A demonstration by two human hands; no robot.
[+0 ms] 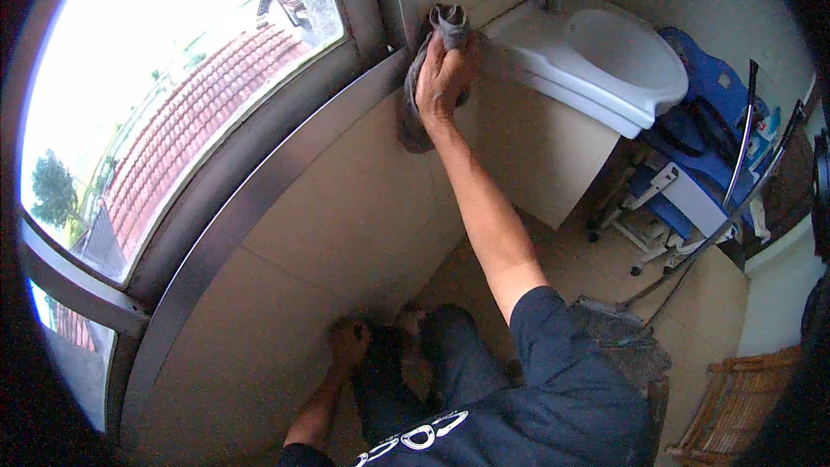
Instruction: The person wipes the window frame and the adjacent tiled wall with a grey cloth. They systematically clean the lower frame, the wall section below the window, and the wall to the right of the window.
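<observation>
Near the top middle, my right hand (446, 78) grips a crumpled grey cloth (449, 18), pressed against the tiled wall at the end of the window sill (305, 123). Part of the cloth hangs beside the wrist. To the right of this hand is a white washbasin (603, 52). Low in the picture, my left hand (350, 339) is in shadow beside my leg, near the tiled wall under the window; its fingers are too dark to make out, and whether it holds anything cannot be told.
A metal-framed window (240, 123) curves along the left. Beneath the basin's right side stands a folded blue and white chair-like item (681, 207) on castors. Long-handled brooms (622, 314) lean across it, heads on the tiled floor. A bamboo rack (746, 402) lies at lower right.
</observation>
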